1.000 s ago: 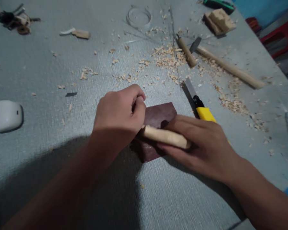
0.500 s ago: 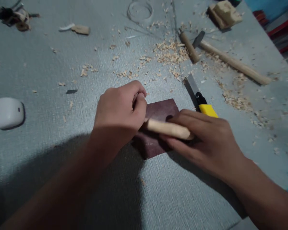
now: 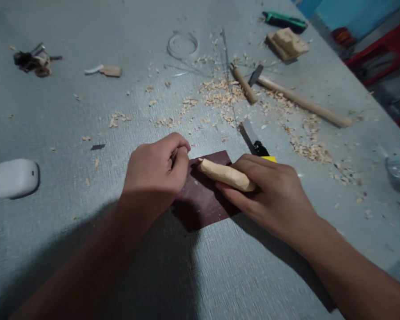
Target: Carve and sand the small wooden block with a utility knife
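Note:
My right hand point(image 3: 270, 191) is closed around a pale carved piece of wood point(image 3: 225, 174), holding its right end; the narrow, darker-tipped left end points toward my other hand. Under the wood lies a reddish-brown sheet of sandpaper point(image 3: 208, 206), flat on the table. My left hand point(image 3: 156, 166) rests as a fist at the sandpaper's left edge, thumb pressed to the curled forefinger; what its fingers hold, if anything, is hidden. Just beyond my right hand is a utility knife point(image 3: 253, 138) with its blade out and its yellow handle partly covered.
Wood shavings point(image 3: 220, 93) are scattered over the grey table. Farther back lie a hammer point(image 3: 303, 102), a short wooden-handled tool point(image 3: 244, 84), a coil of wire point(image 3: 182, 45), a carved block point(image 3: 288, 43) and a green cutter point(image 3: 284, 21). A white case point(image 3: 15, 178) sits left.
The carved wood's left end, earlier beside my left hand, now shows apart from it. My right hand covers more of the knife's yellow handle. The whole view has shifted, showing more of the table's far side.

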Demonstrator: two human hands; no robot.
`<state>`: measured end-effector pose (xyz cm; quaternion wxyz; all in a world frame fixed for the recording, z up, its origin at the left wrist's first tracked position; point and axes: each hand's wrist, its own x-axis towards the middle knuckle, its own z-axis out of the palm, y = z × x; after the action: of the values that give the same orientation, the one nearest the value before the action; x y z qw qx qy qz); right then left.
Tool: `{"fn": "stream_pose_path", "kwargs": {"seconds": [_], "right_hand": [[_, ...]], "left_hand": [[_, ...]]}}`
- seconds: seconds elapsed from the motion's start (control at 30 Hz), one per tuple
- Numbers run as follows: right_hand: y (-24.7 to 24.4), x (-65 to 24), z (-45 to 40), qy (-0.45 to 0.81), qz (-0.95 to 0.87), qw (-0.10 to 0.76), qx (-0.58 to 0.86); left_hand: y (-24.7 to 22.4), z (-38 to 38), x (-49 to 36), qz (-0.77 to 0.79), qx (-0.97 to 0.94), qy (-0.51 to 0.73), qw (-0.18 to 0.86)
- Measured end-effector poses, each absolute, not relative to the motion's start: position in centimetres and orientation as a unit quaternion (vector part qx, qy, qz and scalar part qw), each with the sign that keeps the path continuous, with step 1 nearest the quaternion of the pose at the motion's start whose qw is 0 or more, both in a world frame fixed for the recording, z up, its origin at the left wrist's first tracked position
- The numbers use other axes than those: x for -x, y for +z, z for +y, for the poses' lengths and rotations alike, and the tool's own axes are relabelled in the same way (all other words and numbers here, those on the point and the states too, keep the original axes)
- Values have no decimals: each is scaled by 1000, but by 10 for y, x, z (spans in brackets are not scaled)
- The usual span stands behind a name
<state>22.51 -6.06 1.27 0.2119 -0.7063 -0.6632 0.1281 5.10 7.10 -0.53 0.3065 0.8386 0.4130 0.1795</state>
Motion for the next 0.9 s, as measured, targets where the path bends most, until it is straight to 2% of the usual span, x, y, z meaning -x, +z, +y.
{"fn": "stream_pose_path", "kwargs": {"seconds": [0.1, 0.3, 0.43, 0.7, 0.9], "right_hand": [[14, -224, -61, 171, -629, 249, 717], [14, -221, -59, 370, -421, 473, 680], [11, -223, -55, 468, -326, 556, 605], [5, -222, -54, 481, -339, 576, 568], [-1, -217, -58, 439, -384, 544, 604]], "left_hand": [[-5, 71, -50, 412, -837, 174, 315], [-4, 69, -48, 390, -834, 172, 350], [-7, 66, -46, 354, -824, 222, 383], [-9, 64, -44, 292, -820, 252, 423], [-10, 61, -44, 263, -837, 223, 424]]}}
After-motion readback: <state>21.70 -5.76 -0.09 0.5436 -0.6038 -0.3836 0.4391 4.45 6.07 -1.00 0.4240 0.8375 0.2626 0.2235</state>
